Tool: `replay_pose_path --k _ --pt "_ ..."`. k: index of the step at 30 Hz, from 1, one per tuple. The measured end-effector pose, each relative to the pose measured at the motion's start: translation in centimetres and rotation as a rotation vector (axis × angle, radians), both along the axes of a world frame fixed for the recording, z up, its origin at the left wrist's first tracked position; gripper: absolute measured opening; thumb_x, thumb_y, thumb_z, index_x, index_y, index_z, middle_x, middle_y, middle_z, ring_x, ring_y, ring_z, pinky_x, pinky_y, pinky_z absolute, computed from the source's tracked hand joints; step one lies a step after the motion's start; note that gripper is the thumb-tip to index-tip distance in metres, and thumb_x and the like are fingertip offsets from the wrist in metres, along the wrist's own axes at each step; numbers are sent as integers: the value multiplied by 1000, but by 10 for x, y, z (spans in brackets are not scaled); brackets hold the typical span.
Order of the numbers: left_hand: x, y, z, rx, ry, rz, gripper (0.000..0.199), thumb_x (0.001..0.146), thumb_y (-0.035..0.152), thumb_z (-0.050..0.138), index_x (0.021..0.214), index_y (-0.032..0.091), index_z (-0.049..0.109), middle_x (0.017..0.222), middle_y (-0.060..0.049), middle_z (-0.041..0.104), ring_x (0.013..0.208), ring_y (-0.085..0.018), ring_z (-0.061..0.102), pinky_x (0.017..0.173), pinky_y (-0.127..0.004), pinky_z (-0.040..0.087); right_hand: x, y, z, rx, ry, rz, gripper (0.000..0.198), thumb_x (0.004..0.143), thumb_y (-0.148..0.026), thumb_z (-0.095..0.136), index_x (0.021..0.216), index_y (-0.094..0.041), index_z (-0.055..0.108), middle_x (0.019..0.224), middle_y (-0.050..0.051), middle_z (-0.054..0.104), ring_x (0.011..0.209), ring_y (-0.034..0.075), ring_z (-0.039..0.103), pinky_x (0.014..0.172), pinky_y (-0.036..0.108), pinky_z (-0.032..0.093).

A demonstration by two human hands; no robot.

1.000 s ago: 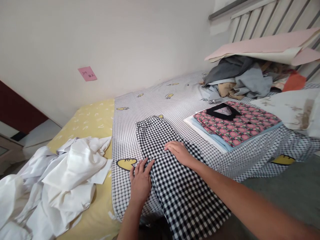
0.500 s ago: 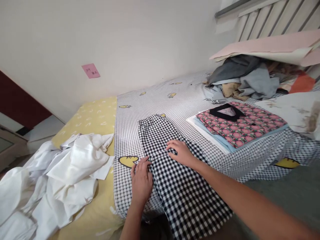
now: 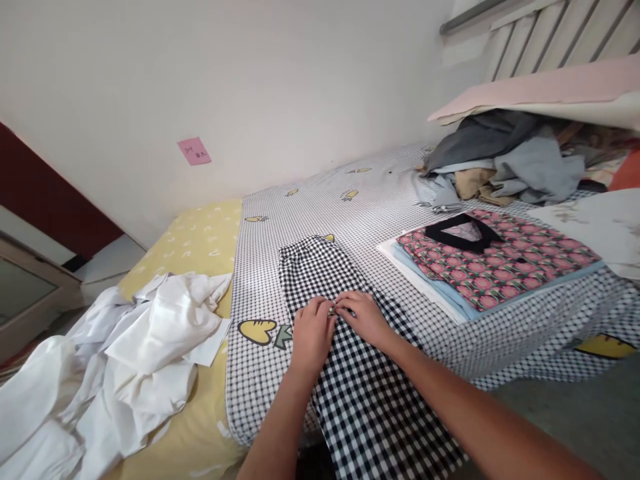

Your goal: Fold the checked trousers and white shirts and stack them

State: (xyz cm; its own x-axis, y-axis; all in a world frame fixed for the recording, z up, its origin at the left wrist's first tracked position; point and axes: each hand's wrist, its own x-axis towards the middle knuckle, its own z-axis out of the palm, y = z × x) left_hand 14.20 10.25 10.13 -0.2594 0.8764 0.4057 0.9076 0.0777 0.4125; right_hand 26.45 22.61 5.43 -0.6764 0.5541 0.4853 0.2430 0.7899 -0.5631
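Note:
A black-and-white checked garment with a gathered waist lies lengthwise on the bed, its lower end hanging over the near edge. Whether it is a skirt or trousers I cannot tell. My left hand is closed at the garment's middle, its fingertips gathering a bit of the cloth. Right beside it, my right hand pinches the same spot, thumb and fingers together. The fingertips of both hands nearly touch, and they partly hide the cloth between them.
White crumpled cloths lie on the yellow part of the bedsheet at left. To the right is a folded stack topped by a pink floral shirt with a black collar. Behind it, grey clothes are heaped under pink sheets.
My left hand has moved right from the garment's left edge onto its middle. Both hands have come together and closed on the cloth. The view has shifted slightly.

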Motion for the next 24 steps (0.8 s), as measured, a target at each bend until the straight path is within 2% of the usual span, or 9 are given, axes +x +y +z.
replay_pose_path --k 3,7,13,17,24 --pt "-2 8 -17 -41 -37 29 16 91 16 55 99 24 66 107 -4 71 102 -24 65 90 -44 48 -1 0 -1 -2 8 4 24 99 -27 49 93 -27 72 108 5 73 105 21 64 95 43 44" --pt "-10 4 -31 -9 -97 40 13 91 20 56 99 24 66 112 -5 71 107 -24 65 94 -44 47 1 -1 2 -22 10 13 23 99 -27 47 94 -27 70 107 5 73 103 20 64 95 42 43" --pt "-13 3 -30 -13 -177 12 34 75 8 60 103 26 60 118 -4 69 116 -25 62 101 -49 43 7 -4 12 -114 26 63 23 84 -15 50 95 -28 65 109 3 72 110 22 64 99 44 40" --pt "-13 5 -34 1 -221 30 25 77 9 55 96 25 57 116 -5 70 114 -25 63 99 -49 43 8 -5 14 -126 7 72 24 78 -13 54 94 -27 64 114 2 72 114 23 62 101 45 37" --pt "-14 5 -33 52 -275 35 15 79 13 55 89 24 56 112 -6 71 111 -24 64 100 -49 43 6 -5 11 -75 -31 46 18 83 -14 54 92 -28 62 108 1 73 110 22 63 100 42 38"
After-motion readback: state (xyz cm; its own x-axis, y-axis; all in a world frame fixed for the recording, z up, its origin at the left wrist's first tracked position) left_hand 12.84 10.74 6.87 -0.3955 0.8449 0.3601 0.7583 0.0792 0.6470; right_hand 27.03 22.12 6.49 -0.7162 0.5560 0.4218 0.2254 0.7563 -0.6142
